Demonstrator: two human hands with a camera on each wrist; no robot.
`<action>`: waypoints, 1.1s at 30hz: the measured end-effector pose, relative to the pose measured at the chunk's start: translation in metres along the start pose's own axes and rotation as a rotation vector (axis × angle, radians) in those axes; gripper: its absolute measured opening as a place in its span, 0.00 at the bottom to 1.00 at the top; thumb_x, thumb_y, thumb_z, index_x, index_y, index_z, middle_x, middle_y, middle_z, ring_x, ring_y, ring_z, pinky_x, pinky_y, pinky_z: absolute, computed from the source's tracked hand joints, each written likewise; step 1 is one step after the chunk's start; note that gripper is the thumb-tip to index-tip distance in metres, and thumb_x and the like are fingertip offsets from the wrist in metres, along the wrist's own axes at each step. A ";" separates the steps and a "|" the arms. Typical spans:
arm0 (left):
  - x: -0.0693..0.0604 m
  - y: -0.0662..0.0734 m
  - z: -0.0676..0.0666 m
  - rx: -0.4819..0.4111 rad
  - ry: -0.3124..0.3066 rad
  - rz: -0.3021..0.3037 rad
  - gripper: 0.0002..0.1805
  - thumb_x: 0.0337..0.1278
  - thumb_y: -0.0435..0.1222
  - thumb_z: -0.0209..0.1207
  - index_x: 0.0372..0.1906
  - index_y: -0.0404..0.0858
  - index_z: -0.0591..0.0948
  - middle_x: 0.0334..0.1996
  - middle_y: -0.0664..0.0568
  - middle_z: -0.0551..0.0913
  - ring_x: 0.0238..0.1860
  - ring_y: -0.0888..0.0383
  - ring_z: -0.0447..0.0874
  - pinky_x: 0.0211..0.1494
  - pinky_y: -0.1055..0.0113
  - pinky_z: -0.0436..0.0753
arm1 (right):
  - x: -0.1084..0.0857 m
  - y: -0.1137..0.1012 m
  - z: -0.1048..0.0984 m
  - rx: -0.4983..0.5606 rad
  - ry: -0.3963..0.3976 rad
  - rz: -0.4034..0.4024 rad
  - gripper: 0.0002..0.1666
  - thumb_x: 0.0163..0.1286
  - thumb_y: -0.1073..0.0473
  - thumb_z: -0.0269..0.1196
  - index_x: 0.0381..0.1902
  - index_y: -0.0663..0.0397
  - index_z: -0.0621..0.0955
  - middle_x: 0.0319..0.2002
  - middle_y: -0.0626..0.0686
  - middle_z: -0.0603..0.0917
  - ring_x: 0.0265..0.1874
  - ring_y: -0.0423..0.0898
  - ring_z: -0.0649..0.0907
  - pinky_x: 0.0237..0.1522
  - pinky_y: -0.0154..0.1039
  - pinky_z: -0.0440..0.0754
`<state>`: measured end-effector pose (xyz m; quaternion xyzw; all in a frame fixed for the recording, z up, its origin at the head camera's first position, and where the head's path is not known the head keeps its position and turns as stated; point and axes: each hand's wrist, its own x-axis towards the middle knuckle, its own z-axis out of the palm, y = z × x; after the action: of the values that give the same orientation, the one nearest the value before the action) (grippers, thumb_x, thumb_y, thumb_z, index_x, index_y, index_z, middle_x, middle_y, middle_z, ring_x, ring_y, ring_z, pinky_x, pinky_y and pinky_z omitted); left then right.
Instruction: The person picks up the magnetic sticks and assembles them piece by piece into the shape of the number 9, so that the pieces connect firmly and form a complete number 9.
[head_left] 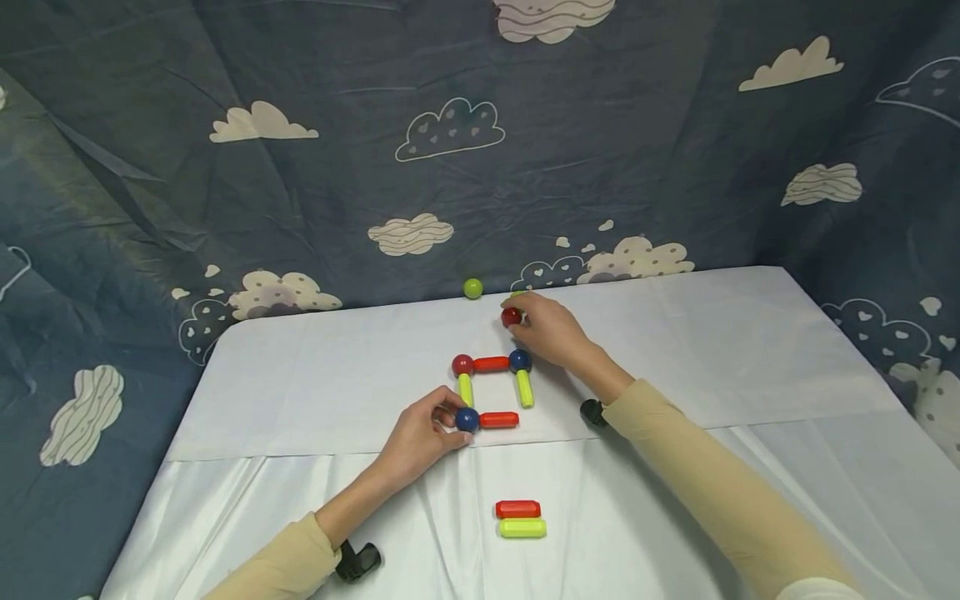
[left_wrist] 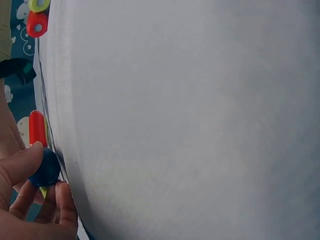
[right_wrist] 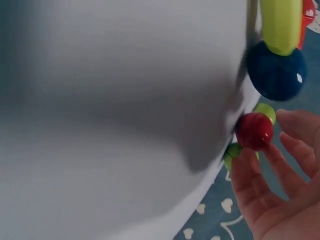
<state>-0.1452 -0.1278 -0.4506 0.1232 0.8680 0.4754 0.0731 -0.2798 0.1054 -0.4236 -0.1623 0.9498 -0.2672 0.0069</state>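
Observation:
My left hand (head_left: 423, 429) holds a blue ball (head_left: 467, 419) between thumb and fingers at the near left corner of a frame of rods and balls. A red rod (head_left: 498, 420) extends right from that ball, and a yellow-green rod (head_left: 466, 390) runs back to a red ball (head_left: 462, 364). Across the far side, another red rod (head_left: 491, 364) reaches a second blue ball (head_left: 520, 360), from which another yellow-green rod (head_left: 525, 389) points nearer. Beyond the frame, my right hand (head_left: 551, 329) has its fingers and thumb around a loose red ball (right_wrist: 254, 131).
A green ball (head_left: 472, 288) sits at the table's back edge, and another (right_wrist: 233, 154) is partly behind my right fingers. Nearer the front, a red rod (head_left: 517, 509) lies beside a yellow-green rod (head_left: 522, 528). A cloud-patterned cloth (head_left: 337, 192) hangs behind the white table (head_left: 300, 375).

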 end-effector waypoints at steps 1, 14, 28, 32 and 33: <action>0.000 0.000 0.000 0.000 0.000 0.000 0.19 0.49 0.30 0.72 0.46 0.45 0.80 0.34 0.55 0.78 0.37 0.56 0.75 0.37 0.68 0.77 | 0.003 0.000 0.002 -0.011 -0.011 -0.005 0.25 0.65 0.62 0.68 0.61 0.53 0.79 0.55 0.55 0.79 0.48 0.52 0.78 0.52 0.49 0.78; -0.001 0.002 -0.001 0.004 -0.002 -0.010 0.19 0.49 0.31 0.72 0.46 0.46 0.80 0.34 0.55 0.78 0.37 0.56 0.75 0.37 0.67 0.77 | -0.031 -0.025 -0.021 0.014 -0.045 -0.068 0.27 0.63 0.59 0.71 0.59 0.56 0.79 0.48 0.52 0.80 0.46 0.51 0.80 0.47 0.46 0.80; -0.001 0.000 0.001 -0.004 0.006 -0.011 0.20 0.50 0.30 0.72 0.47 0.44 0.80 0.36 0.55 0.78 0.37 0.56 0.75 0.37 0.68 0.78 | -0.122 -0.015 -0.008 0.230 -0.233 0.031 0.22 0.57 0.59 0.75 0.50 0.51 0.82 0.35 0.44 0.80 0.34 0.44 0.78 0.34 0.36 0.80; -0.002 0.001 0.002 -0.005 0.007 -0.012 0.20 0.50 0.30 0.71 0.49 0.44 0.79 0.38 0.55 0.78 0.38 0.56 0.75 0.37 0.69 0.78 | -0.127 -0.012 0.001 0.210 -0.209 -0.001 0.21 0.56 0.61 0.75 0.47 0.50 0.83 0.34 0.43 0.79 0.33 0.43 0.77 0.32 0.35 0.79; -0.002 0.001 0.002 -0.001 0.008 -0.012 0.21 0.50 0.30 0.72 0.49 0.44 0.79 0.39 0.55 0.79 0.38 0.56 0.76 0.38 0.68 0.78 | -0.128 -0.011 0.002 0.208 -0.203 -0.005 0.21 0.55 0.61 0.76 0.47 0.50 0.83 0.34 0.43 0.79 0.33 0.43 0.77 0.32 0.35 0.79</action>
<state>-0.1425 -0.1261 -0.4503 0.1160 0.8688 0.4758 0.0727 -0.1551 0.1351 -0.4291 -0.1893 0.9111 -0.3462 0.1188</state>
